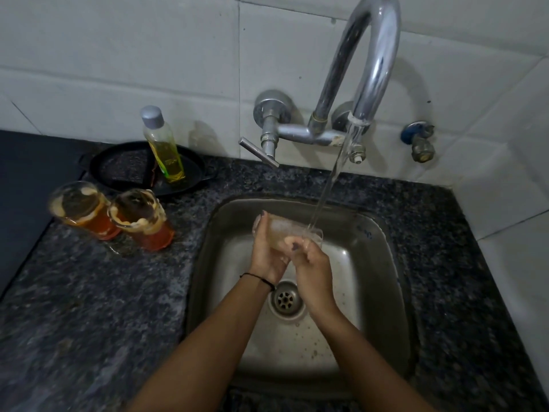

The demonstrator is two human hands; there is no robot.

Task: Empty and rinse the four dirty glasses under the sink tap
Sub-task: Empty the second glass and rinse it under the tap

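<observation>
**Head view: count at the wash-up spot**

Glasses in view: three.

One, the held glass [280,230], lies tilted on its side over the steel sink [371,263]. Its wall is cloudy with suds. The left hand [267,254] wraps its fingers round the left end. The right hand [313,263] grips the right end with curled fingers. Both hands are closed on this one glass.

One water stream [332,173] falls from one curved chrome tap [371,55] and lands on the held glass near its right end. One drain [286,298] sits in the sink floor between the wrists. One thin black band [258,278] is on the left wrist.

Two more glasses stand on the dark speckled desk [89,292], left of the sink: the outer full glass [80,209] and the inner full glass [142,221]. They stand close side by side; whether they touch I cannot tell. Each holds orange-brown liquid with pale foam at the rim.

Behind them is one black pan [124,171], with one clear bottle [162,147] of yellow liquid, grey-capped, standing in it at a lean.

On the tiled wall are one lever handle [258,152] left of the tap and one blue valve [416,138] right of it.
</observation>
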